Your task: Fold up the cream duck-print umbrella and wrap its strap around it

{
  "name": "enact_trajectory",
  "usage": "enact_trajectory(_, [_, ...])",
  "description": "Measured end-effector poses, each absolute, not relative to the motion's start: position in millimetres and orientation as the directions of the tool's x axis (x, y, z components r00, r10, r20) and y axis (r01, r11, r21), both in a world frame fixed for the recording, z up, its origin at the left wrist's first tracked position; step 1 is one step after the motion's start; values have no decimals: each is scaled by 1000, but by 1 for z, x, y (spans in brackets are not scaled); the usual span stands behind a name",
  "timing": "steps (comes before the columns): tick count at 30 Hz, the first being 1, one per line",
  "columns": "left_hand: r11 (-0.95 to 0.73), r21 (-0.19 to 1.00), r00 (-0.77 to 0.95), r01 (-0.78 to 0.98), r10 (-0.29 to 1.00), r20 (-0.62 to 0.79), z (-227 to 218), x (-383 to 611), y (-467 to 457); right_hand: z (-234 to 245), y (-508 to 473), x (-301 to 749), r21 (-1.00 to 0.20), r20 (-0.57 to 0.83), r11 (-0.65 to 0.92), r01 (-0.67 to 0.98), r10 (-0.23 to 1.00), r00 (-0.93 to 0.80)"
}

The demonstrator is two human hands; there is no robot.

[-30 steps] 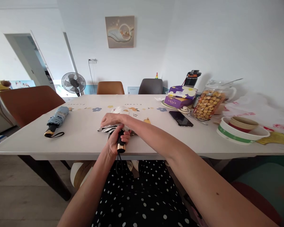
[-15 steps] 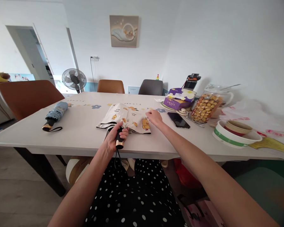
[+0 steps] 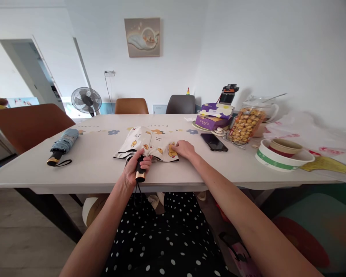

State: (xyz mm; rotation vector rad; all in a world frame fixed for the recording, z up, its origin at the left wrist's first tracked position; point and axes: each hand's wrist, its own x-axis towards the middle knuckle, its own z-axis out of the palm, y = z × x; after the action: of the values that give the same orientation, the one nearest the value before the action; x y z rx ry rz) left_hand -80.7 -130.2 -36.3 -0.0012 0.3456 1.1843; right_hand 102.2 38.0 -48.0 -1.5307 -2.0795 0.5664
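A cream umbrella [image 3: 150, 142] with yellow cartoon prints and dark edging lies loosely folded on the table, its canopy spread flat away from me. My left hand [image 3: 135, 167] is wrapped round its black handle with the gold end, and a wrist strap dangles below over the table edge. At the canopy's right side, my right hand [image 3: 184, 149] is closed, with thumb and fingers at the fabric edge by a large yellow figure. The fingertips seem to pinch the cloth there.
On the left of the table [image 3: 89, 169] lies a folded blue umbrella [image 3: 65, 142]. To the right are a phone [image 3: 214, 142], a purple box [image 3: 212, 122], a jar of brown snacks [image 3: 246, 125], stacked paper bowls [image 3: 285, 154] and a plastic bag [image 3: 308, 132]. Chairs stand behind.
My right hand has come down from just off the canopy's right edge onto the fabric. My left hand keeps its hold on the handle. The whole view has shifted slightly.
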Motion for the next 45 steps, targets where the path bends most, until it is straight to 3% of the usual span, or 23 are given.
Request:
enact_trajectory(4, [391,179,342,-903,905,-253,-38,-83,-130,-48,40,108,-738,150,287,611,952,-267])
enact_trajectory(8, [406,187,359,-895,902,-240,-39,-83,-129,-46,39,110,-906,142,226,357,959,-246])
enact_trajectory(12, [406,187,359,-895,902,-240,-39,-83,-129,-42,39,111,-988,86,116,103,962,-260])
enact_trajectory(16, [410,174,365,-895,899,-243,-40,-83,-129,-41,38,112,-999,-45,-48,1,939,-342])
enact_trajectory(22, [409,190,364,-893,902,-230,-40,-83,-129,-38,29,115,-974,-209,-226,35,819,-535])
enact_trajectory(30, [424,209,373,-881,895,-244,-40,-83,-128,-18,24,123,-948,-37,-194,-253,856,-516])
enact_trajectory(45, [425,325,341,-845,896,-285,-32,-80,-131,-21,27,118,-917,-38,-224,-331,874,-485])
